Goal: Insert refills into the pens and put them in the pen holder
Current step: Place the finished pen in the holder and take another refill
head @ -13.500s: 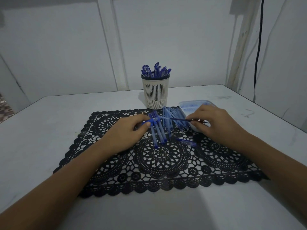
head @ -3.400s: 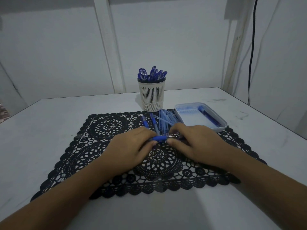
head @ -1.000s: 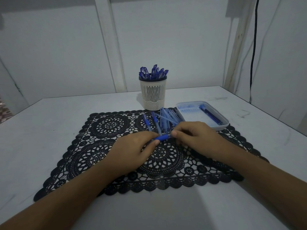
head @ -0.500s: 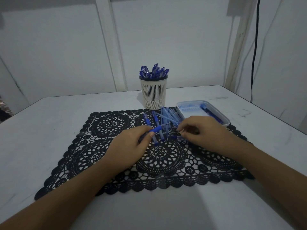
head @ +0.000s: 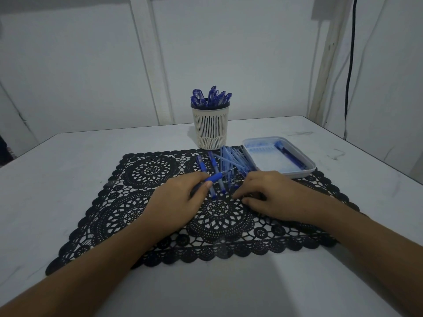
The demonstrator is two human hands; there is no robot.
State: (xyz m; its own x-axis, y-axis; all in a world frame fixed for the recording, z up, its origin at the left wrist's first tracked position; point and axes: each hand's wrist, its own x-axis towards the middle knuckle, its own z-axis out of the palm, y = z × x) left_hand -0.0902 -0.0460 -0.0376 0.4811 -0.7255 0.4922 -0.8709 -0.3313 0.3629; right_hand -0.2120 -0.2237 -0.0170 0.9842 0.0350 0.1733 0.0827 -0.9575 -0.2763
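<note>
Pen (head: 216, 177) is pinched in the left hand (head: 180, 202)'s grip, just in front of the pen holder (head: 210, 128). Right hand (head: 274, 195) curls down onto the mat (head: 137, 202), also in front of the pen holder; whether its grip pinches anything, I cannot tell. Best to keep the pen steady and line the parts up before pushing.

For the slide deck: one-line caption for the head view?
Left grip holds a blue pen over the black lace mat, right grip rests beside loose pens; pen holder and tray behind.
</note>
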